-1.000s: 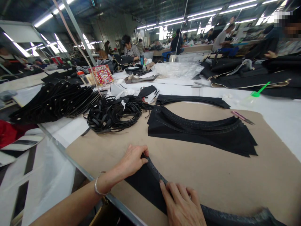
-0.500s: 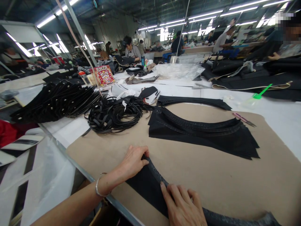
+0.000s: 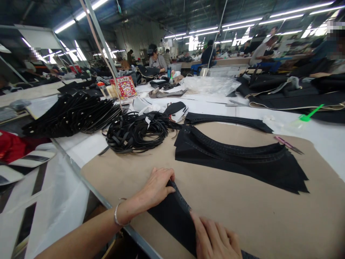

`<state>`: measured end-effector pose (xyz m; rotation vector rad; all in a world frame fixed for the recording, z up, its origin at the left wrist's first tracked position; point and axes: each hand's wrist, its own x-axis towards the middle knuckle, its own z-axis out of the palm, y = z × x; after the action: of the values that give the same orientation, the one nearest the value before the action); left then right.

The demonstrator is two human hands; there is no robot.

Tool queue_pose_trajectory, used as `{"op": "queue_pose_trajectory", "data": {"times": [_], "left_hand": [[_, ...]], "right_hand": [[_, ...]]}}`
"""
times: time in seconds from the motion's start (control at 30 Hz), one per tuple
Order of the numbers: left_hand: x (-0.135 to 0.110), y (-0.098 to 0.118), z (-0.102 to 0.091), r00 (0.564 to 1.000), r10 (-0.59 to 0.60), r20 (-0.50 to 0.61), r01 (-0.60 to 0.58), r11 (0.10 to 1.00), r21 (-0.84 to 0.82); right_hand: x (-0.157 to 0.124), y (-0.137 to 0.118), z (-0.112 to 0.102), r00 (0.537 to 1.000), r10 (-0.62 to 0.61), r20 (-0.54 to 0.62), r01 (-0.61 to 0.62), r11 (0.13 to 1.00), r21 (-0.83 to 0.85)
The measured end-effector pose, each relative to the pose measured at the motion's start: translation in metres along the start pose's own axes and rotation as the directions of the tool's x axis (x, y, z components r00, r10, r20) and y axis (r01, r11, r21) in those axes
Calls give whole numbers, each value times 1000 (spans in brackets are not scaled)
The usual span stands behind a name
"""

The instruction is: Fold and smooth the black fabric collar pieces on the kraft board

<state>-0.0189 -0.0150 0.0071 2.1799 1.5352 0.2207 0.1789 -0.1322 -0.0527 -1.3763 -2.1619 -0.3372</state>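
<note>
A curved black fabric piece [image 3: 175, 219] lies on the tan board [image 3: 151, 162] at the near edge of the table. My left hand [image 3: 159, 187] pinches its far end, with thumb and fingers closed over the narrow tip. Along the same curved edge, which carries a greyish textured band, my right hand [image 3: 217, 237] grips it with bent fingers, the fingertips at the band. The lower part of this hand is cut off by the frame, and its thumb is hidden. Beyond both hands rests a stack of similar black pieces [image 3: 231, 158].
Pink-handled snips [image 3: 289, 144] lie right of the stack. Coiled black strips [image 3: 134, 135] and a fanned pile of black parts [image 3: 72, 117] occupy the left. Farther back are more curved pieces [image 3: 229, 120], a green-handled brush [image 3: 311, 113] and clear plastic [image 3: 210, 85]. Other people sit beyond.
The view has swung slightly left, so the scene sits farther right. The fabric's near right end has dropped mostly out of frame. Both hands stay on the piece, the right a little lower in view.
</note>
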Motion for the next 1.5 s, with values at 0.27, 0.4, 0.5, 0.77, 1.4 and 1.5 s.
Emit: {"op": "queue_pose_trajectory", "data": {"times": [0.27,0.4,0.5,0.77,1.4,1.5], "left_hand": [[-3,-1,-1,1000,16,-24,-16,1000,-17],[-2,-6,-3,999,19,-35,-21,999,-44],[1,-10,-3,999,19,-39,-21,998,-65],[5,-13,1,998,28,-57,-33,997,-77],[-8,-21,9,966,101,-239,-116,992,-48],[-21,-29,15,904,317,-286,-316,947,51]], "right_hand": [[29,-22,26,995,-55,86,53,998,19],[25,-23,30,995,-46,92,45,999,12],[24,-22,28,992,-49,118,48,999,8],[25,-21,31,990,-60,124,61,998,-2],[25,-20,31,985,-25,171,14,998,68],[25,-19,29,983,-29,183,18,998,65]]}}
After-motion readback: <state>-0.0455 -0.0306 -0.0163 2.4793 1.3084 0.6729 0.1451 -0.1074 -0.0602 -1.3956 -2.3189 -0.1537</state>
